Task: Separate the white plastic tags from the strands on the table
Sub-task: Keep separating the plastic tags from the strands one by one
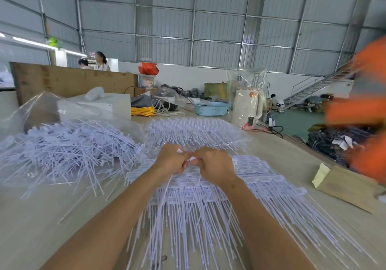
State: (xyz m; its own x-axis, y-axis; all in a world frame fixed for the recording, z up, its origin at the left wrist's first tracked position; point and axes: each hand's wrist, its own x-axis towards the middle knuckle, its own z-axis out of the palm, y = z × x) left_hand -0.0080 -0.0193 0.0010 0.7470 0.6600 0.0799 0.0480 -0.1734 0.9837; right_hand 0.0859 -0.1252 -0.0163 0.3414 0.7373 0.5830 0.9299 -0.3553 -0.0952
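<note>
- Your left hand (172, 159) and right hand (213, 165) meet knuckle to knuckle at table centre, fingers curled tight, each pinching a small white plastic tag (180, 150); thin strands trail down from both fists.
- Under your wrists: white plastic tags (259, 177) in flat, overlapping rows, rectangular heads far, stiff straight strands (188, 223) fanning near. Print on the heads too blurred to read.
- Left: loose heap of separated pieces (69, 150), thin and spiky, lying on clear crinkled plastic sheeting (27, 111).
- Far centre: another bunched batch (194, 129).
- Pale wood-grain table (41, 217); brown paper envelope (344, 186) right.
</note>
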